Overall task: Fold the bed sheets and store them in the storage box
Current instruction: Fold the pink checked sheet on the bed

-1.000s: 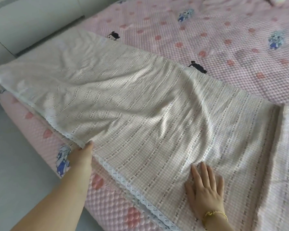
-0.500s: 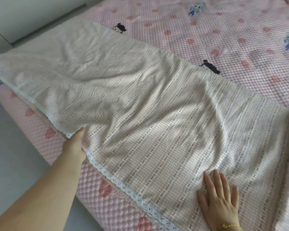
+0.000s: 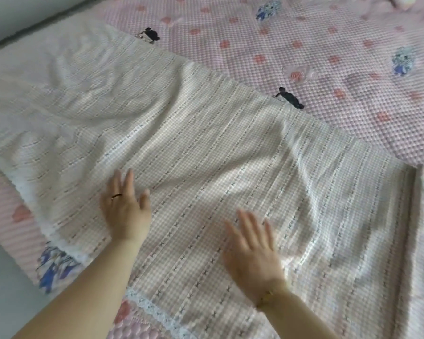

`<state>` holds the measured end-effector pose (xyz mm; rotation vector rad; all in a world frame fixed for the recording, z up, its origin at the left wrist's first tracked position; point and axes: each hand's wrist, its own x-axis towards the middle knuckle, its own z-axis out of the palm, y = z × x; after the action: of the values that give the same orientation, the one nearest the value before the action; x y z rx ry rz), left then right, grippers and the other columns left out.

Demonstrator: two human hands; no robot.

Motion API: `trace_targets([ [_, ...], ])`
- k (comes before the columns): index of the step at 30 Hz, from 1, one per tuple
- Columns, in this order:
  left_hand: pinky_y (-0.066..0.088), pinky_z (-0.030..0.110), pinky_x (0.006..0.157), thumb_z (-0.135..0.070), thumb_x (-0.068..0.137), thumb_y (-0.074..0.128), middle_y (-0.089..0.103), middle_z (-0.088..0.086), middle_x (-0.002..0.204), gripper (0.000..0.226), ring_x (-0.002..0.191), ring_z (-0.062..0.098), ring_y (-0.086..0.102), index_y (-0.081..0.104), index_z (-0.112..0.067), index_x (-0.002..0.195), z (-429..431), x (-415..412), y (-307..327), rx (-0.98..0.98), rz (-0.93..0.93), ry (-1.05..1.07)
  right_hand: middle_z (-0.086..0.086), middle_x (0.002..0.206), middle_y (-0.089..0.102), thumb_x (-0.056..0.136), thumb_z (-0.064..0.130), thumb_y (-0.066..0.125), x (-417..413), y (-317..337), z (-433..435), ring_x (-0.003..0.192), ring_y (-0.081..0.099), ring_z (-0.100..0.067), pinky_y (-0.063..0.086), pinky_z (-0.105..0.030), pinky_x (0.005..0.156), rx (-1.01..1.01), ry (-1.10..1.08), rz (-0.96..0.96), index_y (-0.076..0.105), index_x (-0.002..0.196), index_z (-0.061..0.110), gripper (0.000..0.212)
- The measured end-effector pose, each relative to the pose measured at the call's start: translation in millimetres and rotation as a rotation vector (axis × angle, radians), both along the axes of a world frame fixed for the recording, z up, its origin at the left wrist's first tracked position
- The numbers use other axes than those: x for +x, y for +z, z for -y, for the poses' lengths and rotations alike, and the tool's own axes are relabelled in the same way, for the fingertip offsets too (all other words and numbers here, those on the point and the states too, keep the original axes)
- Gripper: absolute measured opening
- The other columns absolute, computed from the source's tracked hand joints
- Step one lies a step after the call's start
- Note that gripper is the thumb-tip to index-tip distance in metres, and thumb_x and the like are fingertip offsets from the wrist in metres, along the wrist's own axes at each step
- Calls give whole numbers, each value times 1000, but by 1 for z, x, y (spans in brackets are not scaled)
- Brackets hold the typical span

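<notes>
Beige checked cloth with thin lines of small crosses: the sheet (image 3: 206, 143) lies spread in a long band slantwise across the near side of the bed. It sits on top of a pink quilt (image 3: 328, 57) printed with hearts and small cartoon figures. A white lace (image 3: 152, 311) trim runs along its near edge, close to the side of the bed, and soft wrinkles cross its middle. The left hand (image 3: 126, 211) rests palm down on the sheet near that edge. Its fingers are straight and slightly spread, gripping nothing, and one wears a dark ring (image 3: 116, 196). The right hand (image 3: 252, 250) is just beside it to the right, also palm down over the sheet with straight, spread fingers that hold nothing. It is blurred, so I cannot tell whether it presses the cloth or hangs just above it. Grey floor (image 3: 0, 289) shows at lower left
</notes>
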<state>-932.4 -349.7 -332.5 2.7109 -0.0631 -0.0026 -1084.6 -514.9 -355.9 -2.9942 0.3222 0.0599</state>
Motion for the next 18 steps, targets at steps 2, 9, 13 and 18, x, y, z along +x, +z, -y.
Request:
trace_targets([
  [2, 2, 40, 115, -29, 98, 37, 15, 13, 155, 53, 144, 27, 9, 24, -12, 146, 13, 6, -19, 59, -98, -28, -4, 137, 50, 84, 57, 17, 42, 2, 13, 127, 47, -21, 3, -42, 113, -70, 199, -130, 50, 130, 24, 65],
  [9, 8, 39, 107, -43, 85, 23, 38, 22, 144, 67, 135, 37, 28, 44, -4, 135, 15, 11, -68, 171, 71, 3, 6, 156, -9, 90, 61, 11, 111, 8, 214, 143, -10, -11, -10, -34, 116, -101, -232, -259, -2, 148, 26, 69],
  [13, 13, 41, 101, -38, 84, 28, 46, 27, 135, 62, 126, 39, 34, 49, 0, 128, 20, 14, -74, 224, 130, 9, 3, 157, -6, 96, 48, 13, 121, 0, 235, 144, -9, -13, -7, -37, 117, -40, -417, -333, 0, 149, 21, 60],
  [18, 22, 43, 96, -36, 79, 34, 58, 26, 121, 55, 116, 33, 36, 55, -3, 118, 22, 16, -68, 282, 148, -6, 1, 156, -12, 98, 37, 12, 134, 6, 218, 144, -12, -15, -13, -40, 115, -43, -525, -343, -4, 148, 21, 55],
])
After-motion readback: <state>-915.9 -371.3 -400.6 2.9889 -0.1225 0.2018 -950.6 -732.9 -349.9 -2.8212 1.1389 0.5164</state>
